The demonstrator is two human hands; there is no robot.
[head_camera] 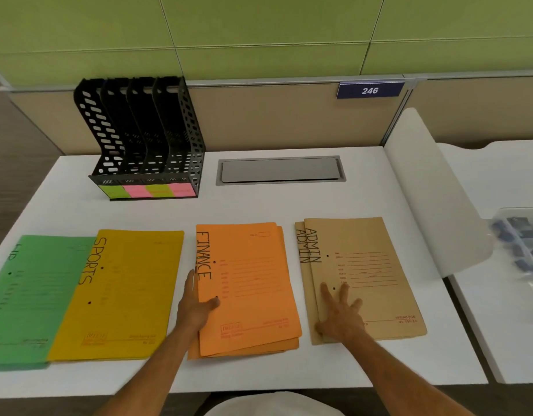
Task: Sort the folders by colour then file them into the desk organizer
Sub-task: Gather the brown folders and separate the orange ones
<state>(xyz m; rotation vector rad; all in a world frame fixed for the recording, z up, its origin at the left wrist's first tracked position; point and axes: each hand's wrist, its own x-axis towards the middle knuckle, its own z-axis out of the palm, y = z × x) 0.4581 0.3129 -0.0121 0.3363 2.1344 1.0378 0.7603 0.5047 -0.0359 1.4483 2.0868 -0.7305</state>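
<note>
Nearest the viewer, four piles of folders lie flat in a row on the white table (259, 205). The left hand (196, 307) takes hold of the left edge of the orange folders (253, 295), marked FINANCE; its grip is closed on that edge, thumb on top and fingers along and under the side. This pile holds several sheets, fanned slightly at the lower edge. The right hand (338, 316) rests flat on the brown folders (367, 277), fingers straight and spread, grip open and pressing down. Two brown covers marked ADMIN show, the upper one offset to the right. Left of the orange pile lies the yellow folder (124, 295), marked SPORTS, which overlaps the right edge of the green folder (28, 295) at far left.

Further back, at the left rear of the table, stands the black desk organizer (145, 139), upright, with four perforated compartments. No folder shows in any compartment. Green and pink labels (148, 191) alternate along its front base. To its right a grey cable hatch (280, 170) sits flush in the table. A clear box (523, 241) of small dark items stands on the adjoining table at right; the items are too blurred to identify.
</note>
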